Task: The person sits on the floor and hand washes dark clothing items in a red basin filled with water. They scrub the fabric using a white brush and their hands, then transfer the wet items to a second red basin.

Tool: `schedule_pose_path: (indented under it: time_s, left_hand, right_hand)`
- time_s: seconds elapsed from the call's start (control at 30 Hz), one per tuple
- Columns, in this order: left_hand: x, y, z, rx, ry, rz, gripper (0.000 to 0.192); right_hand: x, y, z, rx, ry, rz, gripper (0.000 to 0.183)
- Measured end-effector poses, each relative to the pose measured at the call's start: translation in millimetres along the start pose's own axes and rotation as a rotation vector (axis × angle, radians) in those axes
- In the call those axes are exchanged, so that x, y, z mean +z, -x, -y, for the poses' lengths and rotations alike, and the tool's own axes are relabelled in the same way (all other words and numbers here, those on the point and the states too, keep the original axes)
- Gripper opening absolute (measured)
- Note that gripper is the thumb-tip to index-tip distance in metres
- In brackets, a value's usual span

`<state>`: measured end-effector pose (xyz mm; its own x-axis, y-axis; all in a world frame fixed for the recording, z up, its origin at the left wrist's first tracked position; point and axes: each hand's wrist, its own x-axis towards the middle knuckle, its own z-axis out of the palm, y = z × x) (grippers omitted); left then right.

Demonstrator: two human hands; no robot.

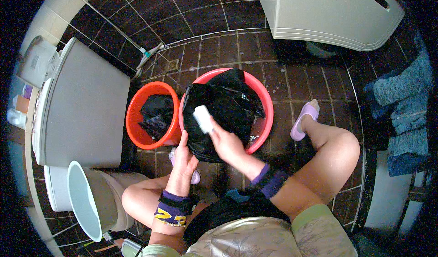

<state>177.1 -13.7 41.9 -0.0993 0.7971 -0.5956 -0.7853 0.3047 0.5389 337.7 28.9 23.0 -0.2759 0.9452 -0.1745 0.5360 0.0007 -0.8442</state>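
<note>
A black wet garment [226, 106] fills most of a pink-red plastic basin [268, 109] and drapes over its near rim. My left hand [184, 159] grips the garment's near-left edge, thumb on top and fingers mostly hidden. In my right hand [227, 144] is a white handheld object [203, 119], rounded and block-like, held against or just above the cloth; blur hides whether it is soap or a brush. Water with some suds shows at the basin's right side. To the left, an orange-red bucket [131, 120] holds dark wet cloth [157, 108].
A grey cabinet or appliance [85, 103] stands left, with a pale blue basin [84, 202] below it. A mop [147, 53] leans at the tiled wall. A cream-coloured unit [328, 14] is at upper right. Blue towels [407, 109] hang right. Tiled floor [284, 82] surrounds the basin.
</note>
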Motion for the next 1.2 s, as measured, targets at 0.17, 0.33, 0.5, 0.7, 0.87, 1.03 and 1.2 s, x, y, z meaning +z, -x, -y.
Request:
schedule_pose_path:
  time_s: [0.17, 0.33, 0.5, 0.7, 0.87, 1.03, 1.2]
  left_hand:
    - [-4.3, -1.3, -1.2, -0.024, 0.037, 0.025, 0.05]
    - [2.9, 3.9, -1.9, 0.012, -0.046, -0.007, 0.048]
    - [32.0, 24.6, -15.8, 0.364, -0.602, -0.084, 0.049]
    - [87.8, 26.4, -70.4, 0.655, -1.507, 0.434, 0.033]
    - [133.7, 25.5, -112.1, 0.602, -1.648, 0.647, 0.031]
    - [131.1, 9.3, -116.2, 0.725, -1.785, 0.679, 0.033]
    - [70.1, 5.6, -79.7, 0.46, -1.923, 0.545, 0.061]
  right_hand:
    - [9.1, 1.6, -0.7, 0.009, 0.058, 0.005, 0.055]
    - [1.6, -7.6, -22.0, 0.019, -0.013, -0.028, 0.053]
    - [-49.1, -35.5, -51.2, -0.095, -0.03, -0.279, 0.06]
    - [-120.1, -71.6, -5.7, -0.153, -0.461, -0.315, 0.059]
    - [-161.3, -90.8, 27.5, -0.299, -0.393, -0.305, 0.086]
    - [-158.3, -98.0, 29.6, -0.433, -0.419, -0.218, 0.076]
    - [-129.3, -71.9, -5.7, -0.339, 0.144, -0.302, 0.057]
